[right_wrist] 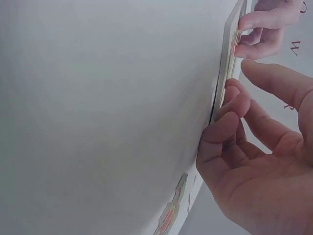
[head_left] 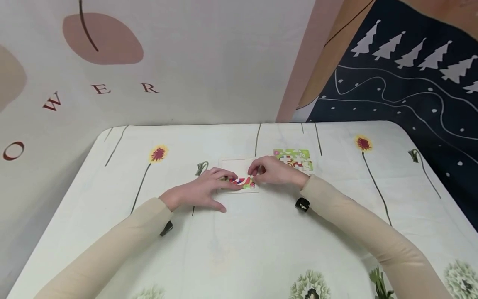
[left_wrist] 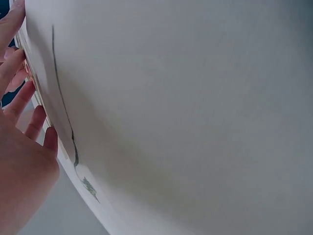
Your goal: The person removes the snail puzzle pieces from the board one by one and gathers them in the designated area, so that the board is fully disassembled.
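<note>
A shallow white puzzle tray lies on the table with a few colourful jigsaw pieces along its near side. My left hand reaches in from the left, fingers spread and mostly straight, with fingertips touching the pieces. At the tray's right side is my right hand, its fingers bent. In the right wrist view, the bent fingers of the right hand touch the tray's edge; the thumb stands apart from them. Whether a piece sits between its fingertips is hidden.
Beyond the right hand lies a block of joined jigsaw pieces in green, white and red, partly covered by that hand. A flower-print cloth covers the table. Patterned curtains rise behind its far edge.
</note>
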{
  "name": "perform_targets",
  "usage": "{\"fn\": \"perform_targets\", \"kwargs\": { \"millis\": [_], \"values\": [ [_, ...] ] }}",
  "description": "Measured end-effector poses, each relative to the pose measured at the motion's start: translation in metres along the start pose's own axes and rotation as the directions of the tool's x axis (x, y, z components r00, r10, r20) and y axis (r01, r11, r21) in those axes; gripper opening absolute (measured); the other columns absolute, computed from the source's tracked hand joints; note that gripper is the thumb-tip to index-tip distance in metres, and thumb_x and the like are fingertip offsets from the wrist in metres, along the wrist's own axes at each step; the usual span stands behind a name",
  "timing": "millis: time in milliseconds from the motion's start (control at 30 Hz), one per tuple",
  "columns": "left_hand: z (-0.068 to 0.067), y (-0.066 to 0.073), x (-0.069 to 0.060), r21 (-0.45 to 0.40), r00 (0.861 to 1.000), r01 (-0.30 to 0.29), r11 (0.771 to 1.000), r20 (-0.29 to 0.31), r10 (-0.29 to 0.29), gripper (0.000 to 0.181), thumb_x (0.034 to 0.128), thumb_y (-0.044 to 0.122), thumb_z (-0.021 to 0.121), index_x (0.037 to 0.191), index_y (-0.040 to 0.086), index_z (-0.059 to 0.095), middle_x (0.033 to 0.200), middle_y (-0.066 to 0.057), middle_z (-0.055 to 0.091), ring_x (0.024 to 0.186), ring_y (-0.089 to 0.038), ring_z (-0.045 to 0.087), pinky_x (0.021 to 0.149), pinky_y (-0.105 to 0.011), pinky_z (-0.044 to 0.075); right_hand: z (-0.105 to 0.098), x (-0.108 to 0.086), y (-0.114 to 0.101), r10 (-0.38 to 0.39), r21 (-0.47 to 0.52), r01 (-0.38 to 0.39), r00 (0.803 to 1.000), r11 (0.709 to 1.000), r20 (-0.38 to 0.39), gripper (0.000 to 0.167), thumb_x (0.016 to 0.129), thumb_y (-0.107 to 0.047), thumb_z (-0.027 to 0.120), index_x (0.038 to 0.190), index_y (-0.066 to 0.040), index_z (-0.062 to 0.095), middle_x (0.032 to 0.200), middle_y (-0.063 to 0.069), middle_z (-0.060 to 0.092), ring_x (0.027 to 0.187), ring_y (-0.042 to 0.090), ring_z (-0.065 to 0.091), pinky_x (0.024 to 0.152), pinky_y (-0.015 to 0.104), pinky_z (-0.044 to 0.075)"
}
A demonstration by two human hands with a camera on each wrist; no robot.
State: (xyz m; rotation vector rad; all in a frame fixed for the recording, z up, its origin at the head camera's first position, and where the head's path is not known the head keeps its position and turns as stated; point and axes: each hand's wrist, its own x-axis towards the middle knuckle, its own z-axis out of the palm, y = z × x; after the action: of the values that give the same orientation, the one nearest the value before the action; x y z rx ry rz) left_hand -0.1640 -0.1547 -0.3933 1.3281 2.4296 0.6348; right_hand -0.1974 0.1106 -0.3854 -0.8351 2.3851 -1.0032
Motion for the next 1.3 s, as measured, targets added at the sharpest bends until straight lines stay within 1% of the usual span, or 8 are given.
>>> {"fn": "perform_targets", "kwargs": {
  "millis": [100, 300, 467, 600, 833, 1067, 1200, 1300],
  "values": [
    [0.0, 0.0, 0.001, -0.014, 1.0, 0.012, 1.0, 0.0, -0.012, 0.065, 0.0759, 0.033, 0.082, 0.135, 0.02, 0.059, 0.143, -0.007, 0.042, 0.129, -0.029, 0.031, 0.101, -0.055, 0.027, 0.0, 0.0, -0.001, -0.002, 0.034, 0.002, 1.0, 0.999, -0.004, 0.013, 0.086, 0.0, 0.066, 0.099, -0.002, 0.068, 0.085, 0.002, 0.063, 0.075, 0.015, 0.055, 0.069, 0.027, 0.045],
    [0.002, -0.002, 0.002, 0.007, 1.0, 0.013, 1.0, -0.002, -0.013, 0.066, 0.0756, 0.034, 0.083, 0.135, 0.02, 0.059, 0.143, -0.007, 0.043, 0.129, -0.029, 0.032, 0.101, -0.055, 0.028, -0.001, 0.0, -0.003, -0.033, 0.115, 0.034, 0.999, 0.993, -0.01, 0.013, 0.086, 0.003, 0.064, 0.098, -0.001, 0.063, 0.086, 0.005, 0.064, 0.076, 0.016, 0.058, 0.066, 0.027, 0.045],
    [0.002, -0.001, 0.001, 0.019, 1.0, 0.019, 1.0, 0.007, -0.019, 0.066, 0.076, 0.035, 0.082, 0.136, 0.02, 0.059, 0.143, -0.007, 0.042, 0.129, -0.029, 0.032, 0.102, -0.055, 0.028, -0.002, 0.0, -0.006, -0.041, 0.123, 0.04, 0.999, 0.992, 0.001, 0.014, 0.086, 0.005, 0.062, 0.098, -0.002, 0.062, 0.083, 0.006, 0.065, 0.071, 0.016, 0.057, 0.061, 0.027, 0.043],
    [0.001, 0.0, 0.001, 0.024, 1.0, 0.015, 1.0, 0.006, -0.015, 0.066, 0.076, 0.036, 0.082, 0.136, 0.019, 0.059, 0.143, -0.007, 0.042, 0.129, -0.029, 0.032, 0.101, -0.056, 0.028, -0.002, -0.001, -0.006, -0.029, 0.123, 0.029, 1.0, 0.992, -0.002, 0.012, 0.088, 0.004, 0.062, 0.099, -0.002, 0.063, 0.085, 0.006, 0.065, 0.072, 0.016, 0.057, 0.061, 0.027, 0.044],
    [0.001, 0.001, 0.001, 0.041, 1.0, 0.012, 0.999, -0.015, -0.011, 0.066, 0.0747, 0.035, 0.083, 0.135, 0.02, 0.06, 0.142, -0.007, 0.044, 0.127, -0.029, 0.034, 0.1, -0.054, 0.03, -0.005, -0.006, -0.006, 0.002, 0.157, 0.001, 1.0, 0.988, -0.024, 0.011, 0.089, 0.001, 0.063, 0.1, -0.002, 0.065, 0.088, 0.006, 0.066, 0.078, 0.02, 0.061, 0.062, 0.029, 0.047],
    [0.001, 0.001, 0.001, 0.051, 0.998, -0.017, 0.999, -0.056, 0.019, 0.067, 0.0727, 0.034, 0.085, 0.133, 0.02, 0.061, 0.137, -0.008, 0.048, 0.122, -0.03, 0.038, 0.095, -0.052, 0.033, -0.009, -0.013, -0.002, 0.011, 0.187, -0.006, 1.0, 0.982, -0.027, 0.012, 0.089, 0.001, 0.064, 0.101, 0.001, 0.066, 0.089, 0.006, 0.067, 0.079, 0.02, 0.061, 0.063, 0.029, 0.047],
    [0.002, 0.001, 0.001, 0.042, 0.998, -0.012, 0.999, -0.061, 0.014, 0.066, 0.0722, 0.033, 0.085, 0.133, 0.021, 0.061, 0.135, -0.007, 0.048, 0.12, -0.029, 0.038, 0.095, -0.051, 0.033, -0.011, -0.016, 0.003, 0.0, 0.18, 0.007, 0.999, 0.984, -0.04, 0.012, 0.089, 0.001, 0.065, 0.1, 0.001, 0.066, 0.088, 0.007, 0.067, 0.081, 0.021, 0.062, 0.065, 0.03, 0.047],
    [0.002, 0.001, 0.002, 0.029, 0.998, -0.001, 1.0, -0.057, 0.002, 0.067, 0.0715, 0.032, 0.086, 0.133, 0.022, 0.062, 0.136, -0.006, 0.048, 0.121, -0.028, 0.037, 0.096, -0.05, 0.031, -0.014, -0.02, 0.006, 0.02, 0.178, -0.01, 0.998, 0.984, -0.054, 0.011, 0.089, 0.0, 0.065, 0.1, -0.001, 0.066, 0.091, 0.007, 0.066, 0.082, 0.021, 0.062, 0.068, 0.031, 0.048]
  ]
}}
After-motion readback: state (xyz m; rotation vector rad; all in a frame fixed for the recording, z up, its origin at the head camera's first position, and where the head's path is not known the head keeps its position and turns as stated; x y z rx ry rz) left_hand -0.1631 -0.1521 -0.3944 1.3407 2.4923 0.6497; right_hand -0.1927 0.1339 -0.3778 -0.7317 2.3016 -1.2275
